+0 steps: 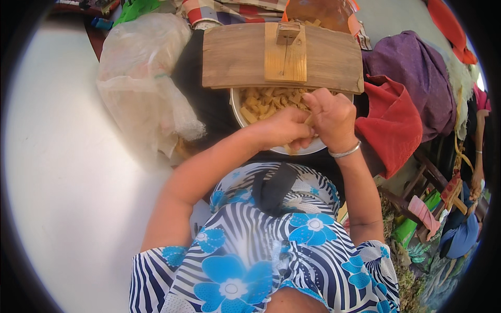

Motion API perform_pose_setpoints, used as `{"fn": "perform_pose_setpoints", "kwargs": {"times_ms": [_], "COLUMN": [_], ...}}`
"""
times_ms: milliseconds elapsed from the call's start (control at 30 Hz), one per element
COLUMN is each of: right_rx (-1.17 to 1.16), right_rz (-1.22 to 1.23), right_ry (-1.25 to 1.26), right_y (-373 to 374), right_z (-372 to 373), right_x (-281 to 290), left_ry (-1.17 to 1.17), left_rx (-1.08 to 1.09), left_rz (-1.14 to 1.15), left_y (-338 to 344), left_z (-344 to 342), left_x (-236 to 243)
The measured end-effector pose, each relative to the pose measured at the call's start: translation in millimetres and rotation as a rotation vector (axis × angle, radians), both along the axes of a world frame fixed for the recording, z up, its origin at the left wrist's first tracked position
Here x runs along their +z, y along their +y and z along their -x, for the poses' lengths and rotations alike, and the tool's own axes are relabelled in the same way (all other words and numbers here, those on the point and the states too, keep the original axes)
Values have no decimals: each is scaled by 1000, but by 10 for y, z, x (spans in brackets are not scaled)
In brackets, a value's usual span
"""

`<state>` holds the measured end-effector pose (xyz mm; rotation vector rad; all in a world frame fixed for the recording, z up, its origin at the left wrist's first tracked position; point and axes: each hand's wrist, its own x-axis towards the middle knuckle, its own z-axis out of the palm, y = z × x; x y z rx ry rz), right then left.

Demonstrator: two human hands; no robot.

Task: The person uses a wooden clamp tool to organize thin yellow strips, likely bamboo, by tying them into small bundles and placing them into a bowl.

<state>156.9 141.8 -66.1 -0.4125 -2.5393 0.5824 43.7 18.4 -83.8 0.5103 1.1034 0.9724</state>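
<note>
A white-rimmed bowl (236,107) full of short yellowish-tan strips (266,101) sits in front of me. Across its far side lies a brown wooden board (229,57). On the board are a paler wood piece and a small block (288,32), with a thin upright line like a blade or wire below it. Over the bowl, my left hand (289,128) has its fingers closed on a thin pale strip (309,120). My right hand (335,117), with a bangle at the wrist, is closed beside it, pinching the same strip. Part of the strip is hidden by the fingers.
A whitish plastic sack (141,78) stands to the left of the board. To the right lie a red cloth (391,125) and a purple bundle (412,78). Behind the board is an orange-edged clear bag (321,13). Another person's hand (477,182) shows at far right.
</note>
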Motion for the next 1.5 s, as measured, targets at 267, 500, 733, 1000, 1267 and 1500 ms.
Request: {"fn": "perform_pose_setpoints", "kwargs": {"times_ms": [267, 500, 733, 1000, 1267, 1500], "right_rx": [230, -105, -187, -152, -68, -89], "right_rz": [1241, 1358, 248, 167, 1544, 1784], "right_ry": [-506, 210, 131, -20, -168, 89], "right_y": [-173, -362, -253, -238, -367, -500], "right_z": [-298, -28, 73, -6, -262, -241], "right_x": [290, 192, -91, -123, -318, -385], "left_ry": [510, 66, -140, 396, 1295, 921], "left_rx": [155, 337, 426, 370, 237, 364], "left_rz": [-241, -165, -122, -146, -464, -457], "left_y": [16, -141, -96, -212, -321, -299], "left_z": [472, -56, -123, -97, -145, -230], "left_x": [207, 390, 303, -119, -37, 95]}}
